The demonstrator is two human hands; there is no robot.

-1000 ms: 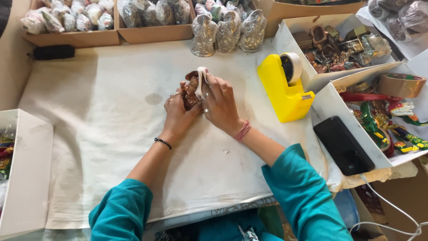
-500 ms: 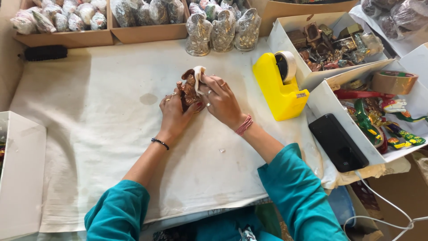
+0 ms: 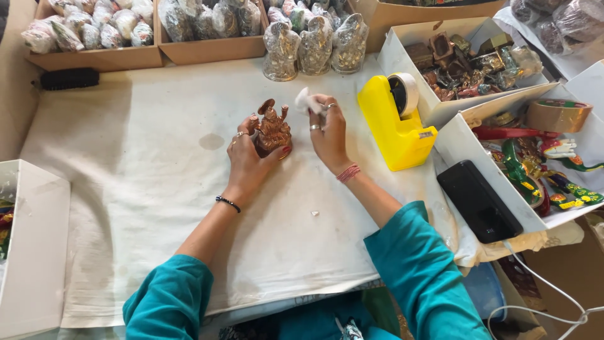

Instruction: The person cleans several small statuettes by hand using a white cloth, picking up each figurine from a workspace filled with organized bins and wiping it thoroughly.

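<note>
Head view, left hand: the left hand cups a small brown figurine from behind and below, fingers curled around its base and clamped on it, so the piece stands upright and faces the person.
Head view, right hand: the right hand pinches a crumpled white scrap between thumb and fingertips, held just beside the figurine's upper right, apart from it by a small gap.
Figurine place: above the white cloth that covers the table, near the middle of its far half; I cannot tell whether its base touches the cloth.
Tape dispenser: a yellow tape dispenser stands just right of the right hand, within easy reach, likely for sealing wraps.
Wrapped pieces: three clear-wrapped figures stand upright at the far edge, in front of cardboard trays full of similar bundles.
Right edge: white open boxes hold unwrapped small figures; a brown tape roll and a black phone lie beside them.
Far left corner: a black brush lies on the cloth.
Stray bit: a tiny white fragment lies on the cloth near the person's right forearm.
</note>
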